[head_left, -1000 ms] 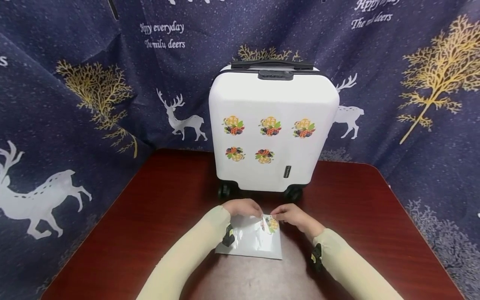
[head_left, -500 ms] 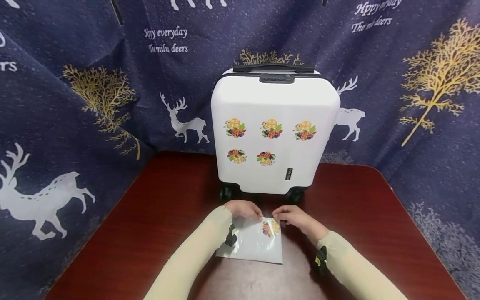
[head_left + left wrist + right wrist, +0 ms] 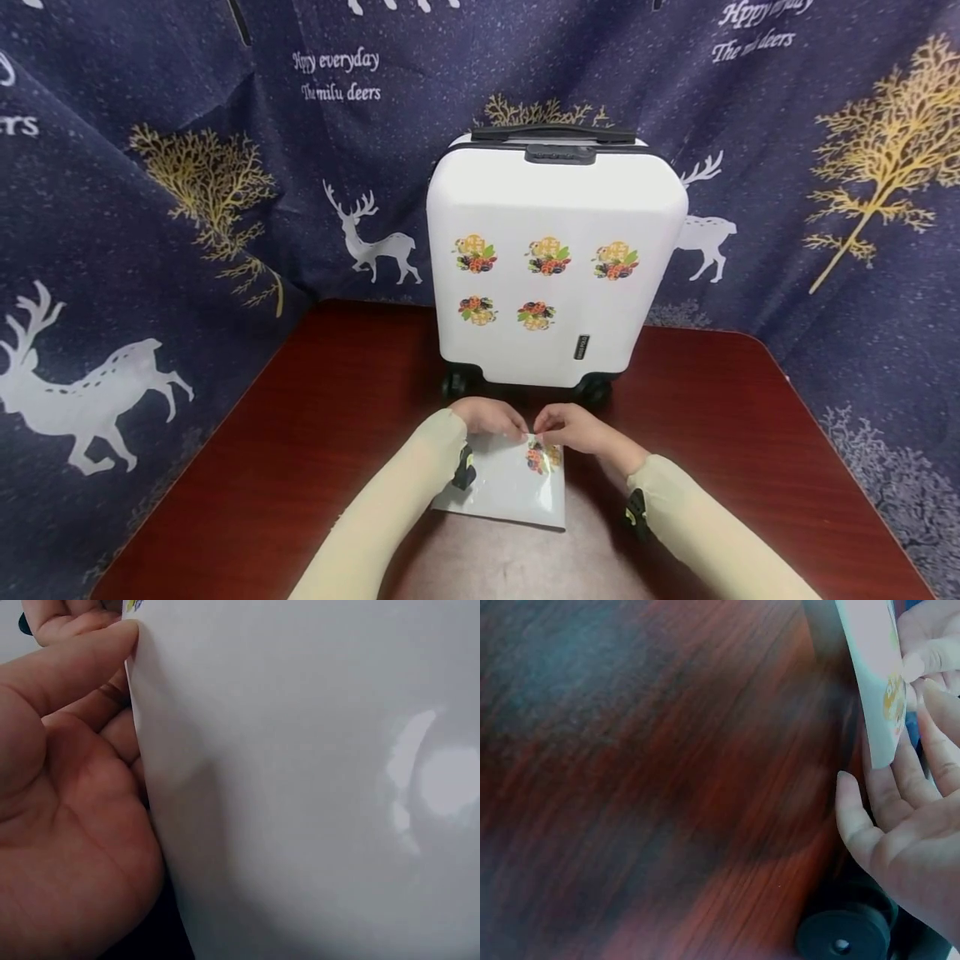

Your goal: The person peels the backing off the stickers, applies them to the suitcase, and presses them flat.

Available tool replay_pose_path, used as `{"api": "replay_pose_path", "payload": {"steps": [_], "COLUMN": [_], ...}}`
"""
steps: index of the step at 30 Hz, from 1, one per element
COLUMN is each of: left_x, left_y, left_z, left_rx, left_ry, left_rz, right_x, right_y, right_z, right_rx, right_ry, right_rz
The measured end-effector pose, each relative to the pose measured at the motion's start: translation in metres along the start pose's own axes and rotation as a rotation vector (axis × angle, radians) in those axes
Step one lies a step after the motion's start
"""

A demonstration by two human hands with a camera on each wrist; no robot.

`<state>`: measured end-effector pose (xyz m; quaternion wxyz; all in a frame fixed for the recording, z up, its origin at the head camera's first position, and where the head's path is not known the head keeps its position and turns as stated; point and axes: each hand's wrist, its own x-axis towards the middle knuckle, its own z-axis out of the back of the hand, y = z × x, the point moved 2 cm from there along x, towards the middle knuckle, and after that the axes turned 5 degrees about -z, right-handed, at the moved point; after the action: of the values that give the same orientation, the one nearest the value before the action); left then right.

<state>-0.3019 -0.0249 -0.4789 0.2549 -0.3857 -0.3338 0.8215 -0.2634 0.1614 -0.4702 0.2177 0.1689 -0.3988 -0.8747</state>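
A glossy white sticker sheet (image 3: pixel 502 492) is tilted up off the table in front of me, with a fruit sticker (image 3: pixel 542 457) near its far right corner. My left hand (image 3: pixel 491 417) pinches the sheet's far edge between thumb and fingers; the left wrist view shows the thumb (image 3: pixel 112 645) pressed on its face. Close beside it, my right hand (image 3: pixel 573 427) pinches the same edge just above the sticker. In the right wrist view, some right fingers (image 3: pixel 904 780) lie behind the sheet's corner, and the little finger is apart from it.
A white suitcase (image 3: pixel 555 200) stands upright just beyond my hands, bearing several fruit stickers in two rows and a small black label (image 3: pixel 581 347). Its black wheels (image 3: pixel 594 388) rest on the reddish-brown table (image 3: pixel 337 417). A blue deer-print cloth (image 3: pixel 405 125) hangs behind.
My right hand has shifted left along the sheet's far edge, closer to my left hand. The fruit sticker area has turned slightly in view; the left hand stays at the edge.
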Motion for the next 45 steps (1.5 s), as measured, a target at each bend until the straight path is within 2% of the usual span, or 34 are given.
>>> {"api": "replay_pose_path", "payload": {"steps": [6, 12, 17, 26, 36, 45], "left_x": [0.002, 0.002, 0.0, 0.0, 0.0, 0.001], "left_y": [-0.001, 0.0, 0.0, 0.002, 0.004, 0.008], "left_z": [-0.001, -0.002, -0.002, -0.001, 0.0, 0.002], "left_rx": [-0.028, -0.034, -0.093, -0.16, -0.199, -0.241], "left_ry": [0.014, 0.0, -0.008, -0.006, -0.019, -0.027], "left_rz": [-0.009, 0.002, 0.024, 0.048, 0.049, 0.063], "right_x": [0.004, 0.003, 0.001, -0.002, -0.001, -0.001], "right_y": [-0.001, -0.004, -0.003, 0.002, 0.006, 0.006], "right_z": [-0.002, -0.006, -0.008, -0.008, -0.01, -0.01], "right_rx": [-0.016, -0.029, -0.034, -0.115, -0.13, -0.159], "right_ry": [-0.004, -0.026, -0.062, -0.121, -0.114, -0.178], "right_rz": [0.004, 0.014, 0.0, 0.084, 0.048, 0.032]}}
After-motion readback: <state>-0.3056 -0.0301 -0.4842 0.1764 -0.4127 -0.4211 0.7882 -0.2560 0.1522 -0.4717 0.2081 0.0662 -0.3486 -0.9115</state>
